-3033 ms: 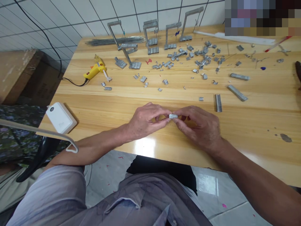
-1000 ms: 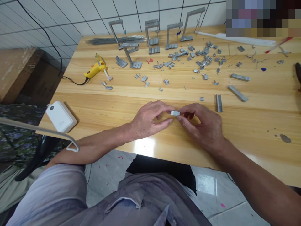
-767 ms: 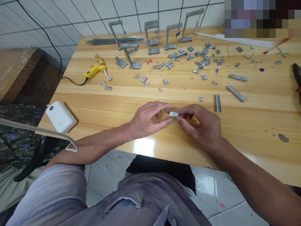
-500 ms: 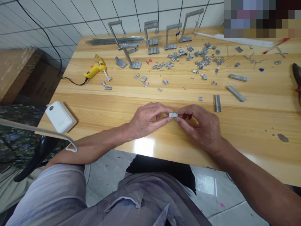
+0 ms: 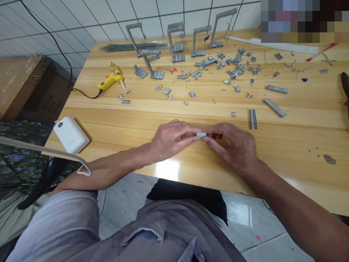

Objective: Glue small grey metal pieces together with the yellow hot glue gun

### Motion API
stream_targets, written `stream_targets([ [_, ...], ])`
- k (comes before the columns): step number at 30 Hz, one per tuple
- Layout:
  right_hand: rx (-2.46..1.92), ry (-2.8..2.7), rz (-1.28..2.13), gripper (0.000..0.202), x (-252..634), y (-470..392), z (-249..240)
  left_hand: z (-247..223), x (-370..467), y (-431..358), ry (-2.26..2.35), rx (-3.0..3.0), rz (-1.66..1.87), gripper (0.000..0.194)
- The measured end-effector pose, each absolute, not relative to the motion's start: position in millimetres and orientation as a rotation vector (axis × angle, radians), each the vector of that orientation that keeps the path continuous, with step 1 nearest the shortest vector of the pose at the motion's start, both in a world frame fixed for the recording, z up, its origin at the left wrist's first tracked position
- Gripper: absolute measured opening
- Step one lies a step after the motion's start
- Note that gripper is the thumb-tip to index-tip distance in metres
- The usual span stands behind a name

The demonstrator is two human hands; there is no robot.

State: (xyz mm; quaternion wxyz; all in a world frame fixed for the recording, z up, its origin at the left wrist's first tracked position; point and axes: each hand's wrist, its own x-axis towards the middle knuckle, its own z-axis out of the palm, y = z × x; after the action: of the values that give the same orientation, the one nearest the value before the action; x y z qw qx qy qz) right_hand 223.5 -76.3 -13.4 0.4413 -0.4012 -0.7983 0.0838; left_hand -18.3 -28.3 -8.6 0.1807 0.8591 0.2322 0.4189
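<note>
Between my two hands is a small grey block of staples (image 5: 201,134), held a little above the front part of the table. My left hand (image 5: 173,140) pinches its left end between thumb and forefinger. On the right end, my right hand (image 5: 233,145) has thumb and forefinger closed in the same way. Right of my hands lie a staple strip (image 5: 253,119), a second staple strip (image 5: 275,107) and a third staple strip (image 5: 278,89). A tiny staple piece (image 5: 233,114) rests just beyond my right hand.
Several upright staple frames (image 5: 176,43) stand at the back before a tiled wall. Loose staple pieces (image 5: 237,69) are scattered in front of them. A yellow glue gun (image 5: 111,80) lies back left, a white power bank (image 5: 71,135) near the left edge. Thin wires (image 5: 117,47) lie behind.
Almost nothing differs. The small staple block appears turned very slightly between my fingertips, and the view has shifted a little.
</note>
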Motion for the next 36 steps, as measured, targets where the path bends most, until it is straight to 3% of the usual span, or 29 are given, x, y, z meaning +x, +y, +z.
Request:
stream_targets([
  [5,-1.009,-1.980,0.188,0.004,223,-77,-12,-10,-16,-30,0.641,2.346,1.210,0.010],
  [10,-1.020,-1.896,0.150,0.006,220,-76,-11,-3,-13,-35,0.792,1.888,1.014,0.037],
  [17,-0.991,-1.908,0.090,0.009,218,-75,-12,6,-8,-32,0.814,1.309,0.756,0.043],
  [36,-0.973,-1.953,-0.095,0.011,211,-76,-14,-5,-1,-33,0.733,1.006,0.818,0.028],
])
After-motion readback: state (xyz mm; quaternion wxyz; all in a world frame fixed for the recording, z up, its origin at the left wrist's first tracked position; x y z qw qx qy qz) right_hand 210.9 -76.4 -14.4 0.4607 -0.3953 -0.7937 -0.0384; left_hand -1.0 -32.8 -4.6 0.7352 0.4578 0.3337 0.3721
